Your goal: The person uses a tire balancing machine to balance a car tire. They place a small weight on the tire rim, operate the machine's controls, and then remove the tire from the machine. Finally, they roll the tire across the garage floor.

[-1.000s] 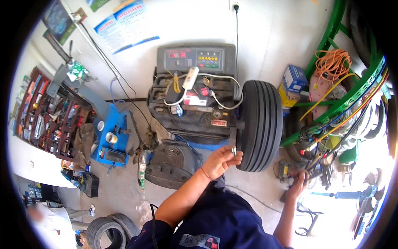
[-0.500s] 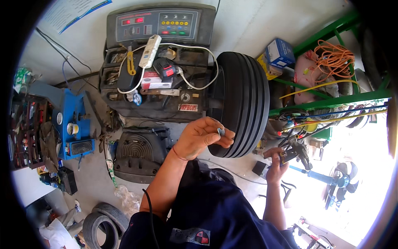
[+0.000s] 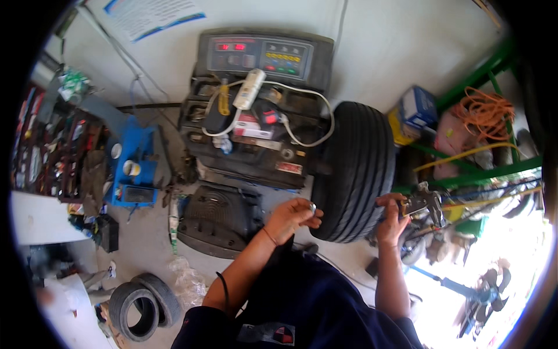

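My left hand (image 3: 289, 221) pinches a small grey metal wheel weight (image 3: 313, 207) between thumb and fingers, in front of the tire's near left edge. My right hand (image 3: 392, 224) grips dark wheel-weight pliers (image 3: 427, 207) just right of the tire, their head pointing away to the right. The black tire (image 3: 361, 168) stands upright on the right side of a wheel balancer (image 3: 247, 160), its tread facing me. Its rim is mostly hidden from this side. Red digits glow on the balancer's control panel (image 3: 257, 58).
A power strip (image 3: 250, 89), its white cable, a yellow cutter (image 3: 224, 99) and small boxes lie on the balancer's top. Boxes and orange cable (image 3: 482, 110) fill a green rack at right. Loose tires (image 3: 135, 311) lie at lower left; a fan (image 3: 482, 294) stands lower right.
My view has shifted, so the balancer sits further right and lower. The tread, earlier smooth stripes, now shows slanted cuts. My right hand has raised the pliers nearer the tire.
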A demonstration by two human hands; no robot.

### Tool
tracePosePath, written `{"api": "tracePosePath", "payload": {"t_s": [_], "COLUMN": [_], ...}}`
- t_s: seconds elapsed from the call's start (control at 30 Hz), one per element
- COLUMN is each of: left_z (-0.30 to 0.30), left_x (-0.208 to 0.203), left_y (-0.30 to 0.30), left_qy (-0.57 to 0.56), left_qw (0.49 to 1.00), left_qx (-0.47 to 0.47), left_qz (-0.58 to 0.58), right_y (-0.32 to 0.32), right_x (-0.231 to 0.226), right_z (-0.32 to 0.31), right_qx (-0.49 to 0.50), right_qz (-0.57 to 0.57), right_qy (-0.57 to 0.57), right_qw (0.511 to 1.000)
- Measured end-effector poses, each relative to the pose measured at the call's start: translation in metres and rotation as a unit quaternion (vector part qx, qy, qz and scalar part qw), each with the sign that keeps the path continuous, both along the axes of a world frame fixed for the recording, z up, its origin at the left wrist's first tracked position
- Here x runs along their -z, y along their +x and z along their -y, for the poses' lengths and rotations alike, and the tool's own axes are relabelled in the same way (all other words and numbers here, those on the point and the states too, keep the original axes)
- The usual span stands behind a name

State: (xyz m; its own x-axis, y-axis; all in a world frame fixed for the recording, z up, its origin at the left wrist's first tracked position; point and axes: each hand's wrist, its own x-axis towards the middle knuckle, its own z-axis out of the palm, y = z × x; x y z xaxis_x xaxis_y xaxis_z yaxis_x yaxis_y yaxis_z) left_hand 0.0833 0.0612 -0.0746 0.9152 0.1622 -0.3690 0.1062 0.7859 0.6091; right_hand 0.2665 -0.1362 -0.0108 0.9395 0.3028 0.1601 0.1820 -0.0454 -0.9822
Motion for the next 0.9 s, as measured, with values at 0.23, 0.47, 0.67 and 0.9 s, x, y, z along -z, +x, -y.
{"api": "tracePosePath", "payload": {"t_s": [0.23,0.47,0.67,0.9], "left_z": [0.031,0.047,0.050,0.044], "left_x": [0.002,-0.008,0.000,-0.001], "left_y": [-0.023,-0.027,-0.027,-0.023], "left_qy": [0.011,0.051,0.053,0.060], "left_qw": [0.999,0.995,0.996,0.992], "left_qx": [-0.011,-0.040,-0.046,-0.062], "left_qz": [-0.040,-0.079,-0.064,-0.087], "right_y": [0.020,0.037,0.048,0.060], "right_x": [0.034,0.046,0.052,0.065], "right_z": [0.013,0.012,0.012,0.006], "right_qx": [-0.016,-0.018,0.003,-0.004], "right_qz": [-0.032,-0.029,-0.064,-0.055], "right_qy": [0.099,0.117,0.123,0.130], "right_qw": [0.994,0.993,0.990,0.990]}}
